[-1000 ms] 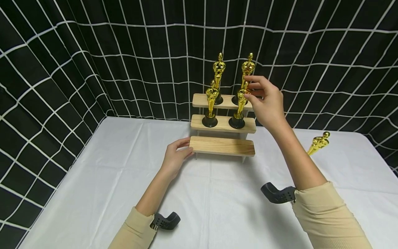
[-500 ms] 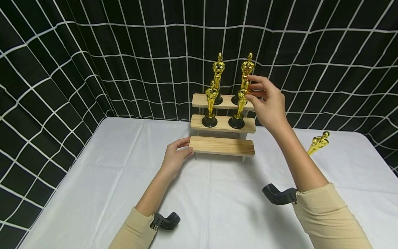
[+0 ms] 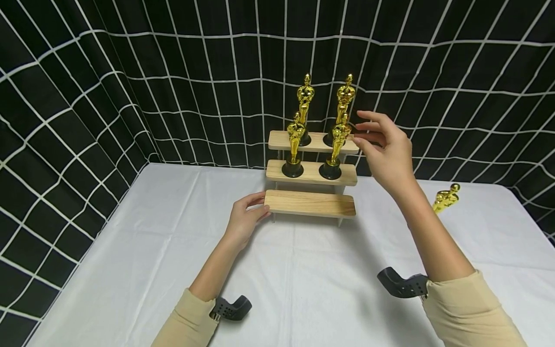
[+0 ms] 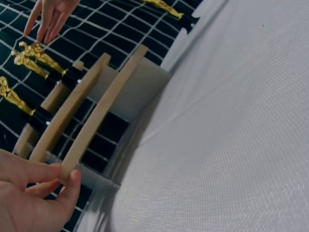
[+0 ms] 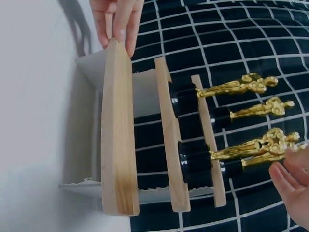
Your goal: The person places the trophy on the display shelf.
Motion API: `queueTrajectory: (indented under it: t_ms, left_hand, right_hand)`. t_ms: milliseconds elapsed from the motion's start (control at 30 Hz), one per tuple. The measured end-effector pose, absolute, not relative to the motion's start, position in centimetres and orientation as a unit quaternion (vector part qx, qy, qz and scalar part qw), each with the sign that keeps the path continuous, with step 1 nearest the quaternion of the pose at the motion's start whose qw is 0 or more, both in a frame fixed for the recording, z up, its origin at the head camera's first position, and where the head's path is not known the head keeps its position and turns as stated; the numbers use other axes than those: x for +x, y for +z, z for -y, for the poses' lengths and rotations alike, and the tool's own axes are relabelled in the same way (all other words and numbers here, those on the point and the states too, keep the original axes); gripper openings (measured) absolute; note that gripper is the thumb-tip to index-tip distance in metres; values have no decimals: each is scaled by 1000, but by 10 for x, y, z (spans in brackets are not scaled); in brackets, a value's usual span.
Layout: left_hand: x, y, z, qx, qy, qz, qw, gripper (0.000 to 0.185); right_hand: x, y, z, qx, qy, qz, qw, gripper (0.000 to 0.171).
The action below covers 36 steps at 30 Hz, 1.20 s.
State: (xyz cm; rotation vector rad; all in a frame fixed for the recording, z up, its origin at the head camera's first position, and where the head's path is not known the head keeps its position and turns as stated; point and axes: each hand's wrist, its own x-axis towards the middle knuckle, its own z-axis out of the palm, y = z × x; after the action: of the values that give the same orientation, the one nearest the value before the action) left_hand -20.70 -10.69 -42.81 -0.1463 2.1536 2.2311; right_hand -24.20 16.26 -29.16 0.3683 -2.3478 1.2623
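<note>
The left hand (image 3: 244,218), at centre frame, pinches the left end of the stepped stand's (image 3: 310,203) bare bottom shelf. Four trophies stand on the upper two shelves. The right hand (image 3: 387,147), fingers loosely spread, seems just clear of the middle-right trophy (image 3: 335,149). At right, another trophy (image 3: 445,198) lies on the bench (image 3: 130,250), unplaced.

top shelf (image 3: 313,141): two trophies
middle shelf (image 3: 311,172): two trophies
bottom shelf (image 3: 310,203): left hand (image 3: 244,221) at its left end
desk (image 3: 130,250): lone trophy (image 3: 445,198) lying right of the shelves

No readable text, labels or numbers anywhere.
</note>
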Motion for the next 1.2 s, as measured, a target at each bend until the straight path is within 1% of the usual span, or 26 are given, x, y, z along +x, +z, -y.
queueTrajectory:
  t_ms: [500,800,1200]
  left_hand:
    - [-206,-427,106,-51,714,-698,19,44]
    - [-207,-427,106,-50,716,-696,17,44]
    - [-206,-428,106,-50,716,-696,18,44]
  right_hand:
    - [-221,-300,-184,106,461,845,248,46]
    - [-209,-306,-196,92,459,837,285,43]
    - [-196,-317,-217,56,475,826,298,44]
